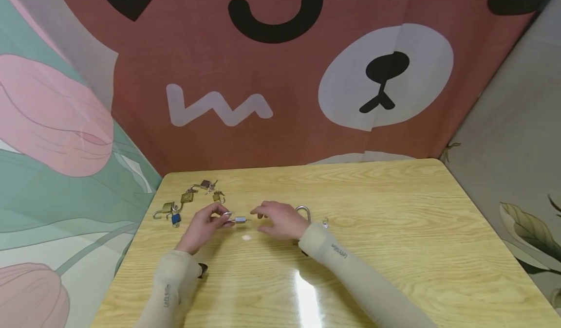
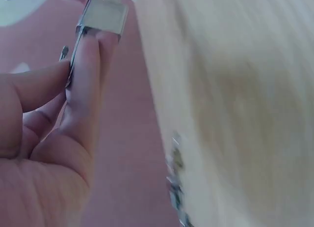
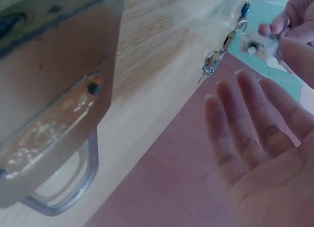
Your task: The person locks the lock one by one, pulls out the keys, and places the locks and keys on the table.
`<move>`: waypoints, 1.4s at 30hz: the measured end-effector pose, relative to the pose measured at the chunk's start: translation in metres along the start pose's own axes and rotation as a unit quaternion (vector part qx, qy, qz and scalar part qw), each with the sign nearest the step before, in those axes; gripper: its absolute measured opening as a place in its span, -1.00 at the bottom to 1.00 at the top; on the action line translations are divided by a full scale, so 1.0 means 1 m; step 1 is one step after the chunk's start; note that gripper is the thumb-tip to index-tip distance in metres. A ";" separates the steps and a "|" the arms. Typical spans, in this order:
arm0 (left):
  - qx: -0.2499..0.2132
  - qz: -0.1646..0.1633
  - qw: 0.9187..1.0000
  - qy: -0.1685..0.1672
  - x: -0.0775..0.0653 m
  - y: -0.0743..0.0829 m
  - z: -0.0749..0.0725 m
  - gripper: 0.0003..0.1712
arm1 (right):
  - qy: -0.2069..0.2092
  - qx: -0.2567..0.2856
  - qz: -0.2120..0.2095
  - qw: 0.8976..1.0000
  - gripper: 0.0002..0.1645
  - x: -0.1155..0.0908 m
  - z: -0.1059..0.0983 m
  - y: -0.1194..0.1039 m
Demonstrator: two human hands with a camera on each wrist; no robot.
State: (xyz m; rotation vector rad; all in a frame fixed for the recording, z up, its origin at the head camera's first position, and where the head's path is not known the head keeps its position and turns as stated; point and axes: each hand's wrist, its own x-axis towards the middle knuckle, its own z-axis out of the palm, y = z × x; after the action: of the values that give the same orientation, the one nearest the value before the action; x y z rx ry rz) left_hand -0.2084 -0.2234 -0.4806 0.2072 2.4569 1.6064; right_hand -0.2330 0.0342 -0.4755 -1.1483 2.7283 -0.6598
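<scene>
The left hand (image 2: 54,143) comes in from the left edge and pinches a metal padlock (image 2: 104,15) between its thumb and fingers. The padlock's pale, boxy body stands at the top, above 2 fingertips that lie against its lower end. A thin metal bar runs down from it beside the thumb tip. Behind hangs a pink cloth (image 2: 127,138) with white patches at the upper left. A pale wooden table (image 2: 274,114) fills the right side, blurred. Along its edge, low down, sits a cluster of small metal things (image 2: 176,183), too smeared to count.
</scene>
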 end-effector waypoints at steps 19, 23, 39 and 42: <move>-0.152 0.074 0.986 -0.015 0.013 0.063 0.081 -0.79 | 0.088 0.268 0.000 0.960 -0.74 -0.053 -0.029 0.030; -0.135 0.075 0.988 -0.017 0.017 0.068 0.090 -0.84 | 0.091 0.308 -0.014 0.947 -0.67 -0.065 -0.033 0.038; -0.134 0.057 0.989 -0.032 0.028 0.076 0.108 -0.72 | 0.083 0.370 0.044 0.924 -0.67 -0.090 -0.046 0.035; -0.137 0.049 0.989 -0.033 0.027 0.077 0.110 -0.75 | 0.088 0.367 0.045 0.925 -0.71 -0.092 -0.053 0.029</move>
State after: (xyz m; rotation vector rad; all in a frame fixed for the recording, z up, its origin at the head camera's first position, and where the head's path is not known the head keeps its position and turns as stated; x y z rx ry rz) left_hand -0.2076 -0.0884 -0.4550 0.3364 2.1773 1.9231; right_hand -0.2005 0.1352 -0.4463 -0.7906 2.2595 -1.6401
